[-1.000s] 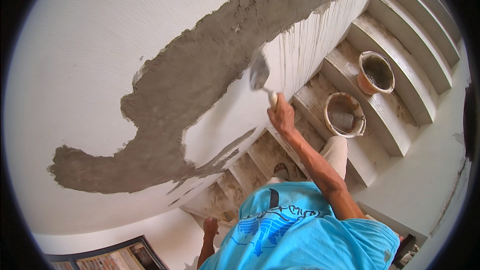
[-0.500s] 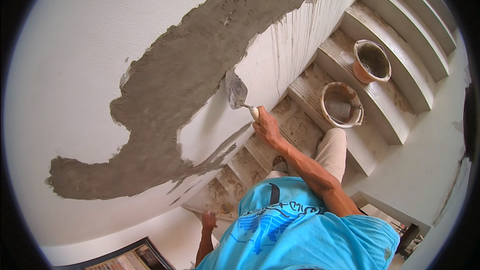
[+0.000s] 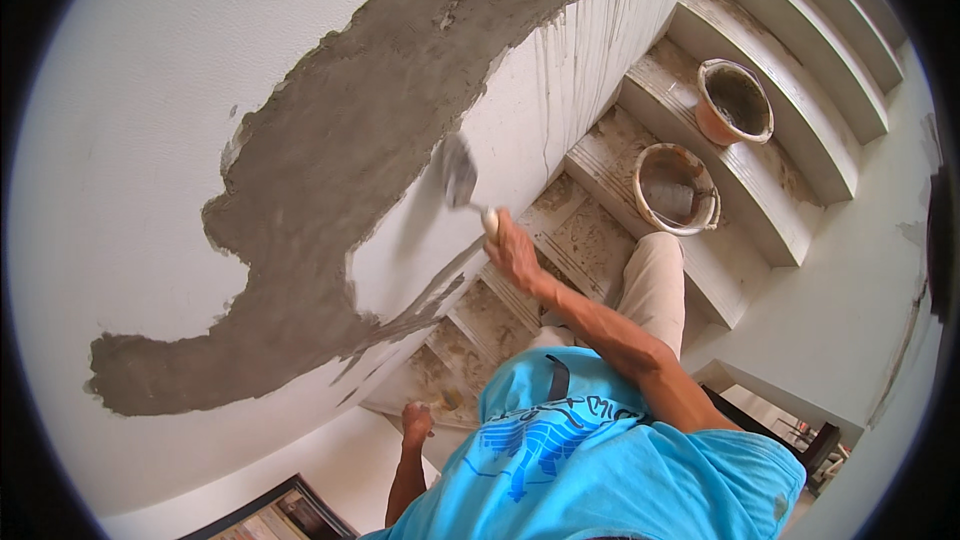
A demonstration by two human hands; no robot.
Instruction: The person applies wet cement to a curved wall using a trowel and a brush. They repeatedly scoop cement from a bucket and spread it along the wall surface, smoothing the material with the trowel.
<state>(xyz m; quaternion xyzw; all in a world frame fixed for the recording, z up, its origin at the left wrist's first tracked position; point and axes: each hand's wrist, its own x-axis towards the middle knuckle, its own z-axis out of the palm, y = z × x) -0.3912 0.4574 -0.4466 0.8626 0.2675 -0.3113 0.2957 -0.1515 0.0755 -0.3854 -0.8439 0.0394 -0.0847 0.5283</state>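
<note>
My right hand [image 3: 515, 252] grips the pale handle of a trowel [image 3: 458, 174]. Its metal blade lies against the white wall [image 3: 150, 140], at the lower edge of a broad patch of wet grey plaster [image 3: 340, 180]. My right arm reaches up from my blue shirt. My left hand [image 3: 416, 424] hangs low beside the wall's foot, near the bottom steps. Its fingers are too small to read and nothing shows in it.
A staircase [image 3: 700, 240] with mortar-stained treads climbs to the upper right. Two mortar-smeared buckets stand on it, one [image 3: 676, 190] just above my bent knee and one [image 3: 736, 100] a step higher. A dark-framed opening [image 3: 270, 515] lies at the lower left.
My right hand has carried the trowel down and to the left along the plaster's edge. The view has shifted with it, and the left hand stays low.
</note>
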